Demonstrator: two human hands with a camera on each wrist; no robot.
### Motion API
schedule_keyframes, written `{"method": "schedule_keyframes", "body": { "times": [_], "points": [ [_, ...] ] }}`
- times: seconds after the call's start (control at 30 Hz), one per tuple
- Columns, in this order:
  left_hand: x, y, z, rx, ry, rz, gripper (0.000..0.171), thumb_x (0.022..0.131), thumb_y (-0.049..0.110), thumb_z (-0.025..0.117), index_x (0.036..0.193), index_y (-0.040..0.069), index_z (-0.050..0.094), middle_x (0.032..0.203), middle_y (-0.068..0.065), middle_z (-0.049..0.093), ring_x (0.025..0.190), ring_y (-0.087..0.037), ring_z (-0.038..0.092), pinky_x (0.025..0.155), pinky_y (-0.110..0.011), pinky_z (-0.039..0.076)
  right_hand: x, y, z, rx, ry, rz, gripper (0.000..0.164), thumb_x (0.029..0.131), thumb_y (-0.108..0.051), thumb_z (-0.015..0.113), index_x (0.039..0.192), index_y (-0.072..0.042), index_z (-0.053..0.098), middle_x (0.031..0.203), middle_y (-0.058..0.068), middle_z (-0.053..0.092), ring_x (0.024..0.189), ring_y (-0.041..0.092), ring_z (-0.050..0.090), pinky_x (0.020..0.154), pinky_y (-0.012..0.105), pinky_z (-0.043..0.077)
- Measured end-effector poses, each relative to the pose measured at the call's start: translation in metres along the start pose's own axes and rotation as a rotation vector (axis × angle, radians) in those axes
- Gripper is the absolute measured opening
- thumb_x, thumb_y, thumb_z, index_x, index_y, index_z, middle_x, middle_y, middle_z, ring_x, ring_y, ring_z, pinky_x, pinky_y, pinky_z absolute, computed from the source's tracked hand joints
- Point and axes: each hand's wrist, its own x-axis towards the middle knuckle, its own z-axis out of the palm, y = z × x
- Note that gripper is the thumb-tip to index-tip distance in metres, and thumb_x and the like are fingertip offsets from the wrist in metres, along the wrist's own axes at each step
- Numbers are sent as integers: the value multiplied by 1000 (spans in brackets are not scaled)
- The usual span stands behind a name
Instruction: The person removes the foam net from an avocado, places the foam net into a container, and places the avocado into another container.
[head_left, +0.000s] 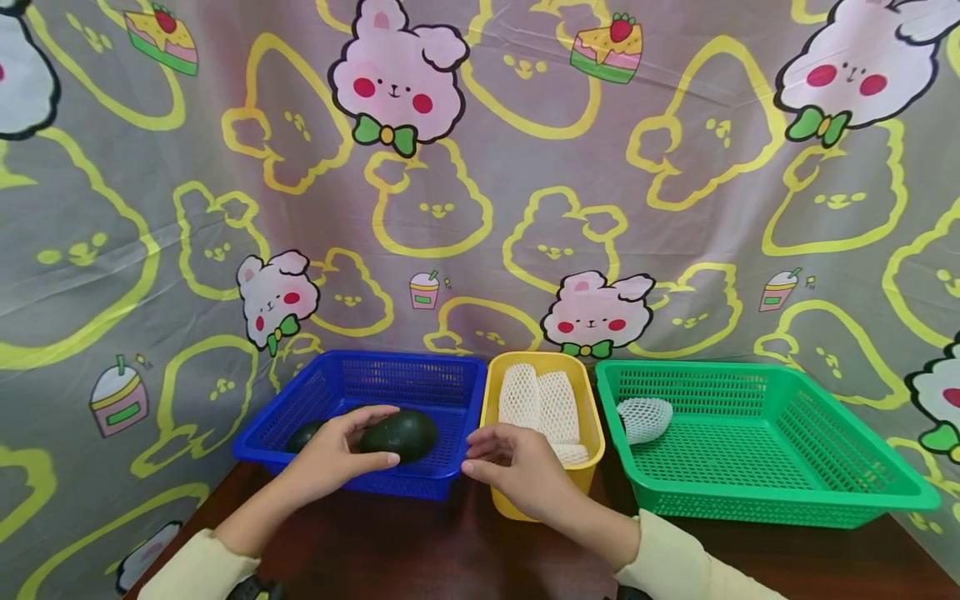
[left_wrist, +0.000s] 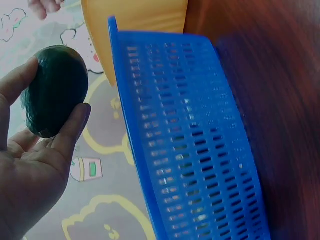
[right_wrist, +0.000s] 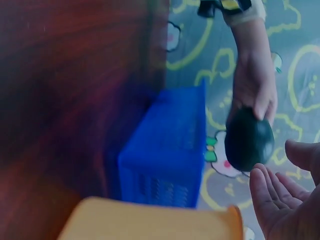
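Note:
My left hand [head_left: 337, 450] grips a dark green avocado [head_left: 401, 435] between thumb and fingers, lifted above the rim of the blue basket [head_left: 420, 483]. The left wrist view shows the avocado [left_wrist: 56, 90] held at one end, its other end free. A second dark avocado [head_left: 303, 435] lies in the blue basket, partly hidden by the left hand. My right hand [head_left: 525, 468] is held beside the yellow bin [head_left: 504, 504], its fingers loosely bent around nothing. In the right wrist view its fingertips [right_wrist: 257, 172] are near the avocado's free end.
White foam net sleeves [head_left: 519, 396] fill the yellow bin between the two baskets. To the right, a green basket [head_left: 757, 500] holds a netted fruit [head_left: 645, 419] at its left side. A patterned curtain [head_left: 480, 208] hangs behind the dark wooden table [head_left: 465, 558].

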Motion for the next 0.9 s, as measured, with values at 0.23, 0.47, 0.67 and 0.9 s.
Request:
{"method": "schedule_keyframes", "body": {
  "times": [0.23,0.47,0.67,0.9],
  "points": [
    [14,-15,-6,98,32,-24,62,83,29,79,134,5,54,126,-14,61,103,-24,64,78,-32,53,-5,9,21,45,-61,45,22,88,-15,73,103,-1,68,88,0,69,79,14,65,70,24,52],
    [29,-30,-9,198,36,-45,63,80,33,80,133,8,57,128,-12,60,111,-30,60,85,-44,51,-8,21,37,55,-77,120,22,88,-14,72,100,3,68,82,0,67,71,12,61,63,25,51],
    [35,-41,-10,197,0,-58,62,79,31,82,131,8,58,126,-12,61,113,-30,59,88,-46,50,-8,34,50,141,-61,225,22,87,-9,72,100,8,65,78,5,67,66,18,63,60,34,55],
    [40,-47,-9,230,-43,-61,63,76,30,84,129,6,60,126,-14,61,116,-34,56,92,-50,46,-2,49,60,277,10,279,20,91,-8,67,99,9,61,83,14,67,76,27,67,68,41,57]
  ]
}}
